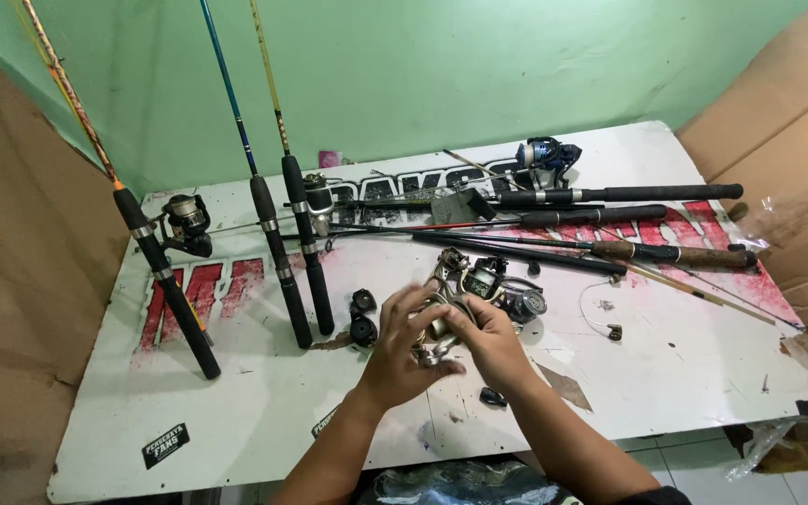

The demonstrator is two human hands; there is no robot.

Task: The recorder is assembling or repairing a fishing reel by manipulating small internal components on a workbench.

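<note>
Two hands are meeting over the middle of the worktop (pixel 236 411), near its front edge. The left hand (pixel 404 351) and the right hand (pixel 488 337) are closing around a small reel part (pixel 435 329) between them. Just behind the hands, a fishing reel (pixel 497 292) is lying on the worktop. Two little knobs (pixel 363 318) are sitting just left of the left hand. Farther left, three rods (pixel 278 252) are leaning up against the wall (pixel 423 75), with their handles resting on the worktop. Another reel (pixel 187 223) is sitting between the left rod and the middle rod. At the back right, a bunch of rods (pixel 610 220) is lying flat, pointing sideways. Cardboard sheets (pixel 778 140) are standing at both ends.
</note>
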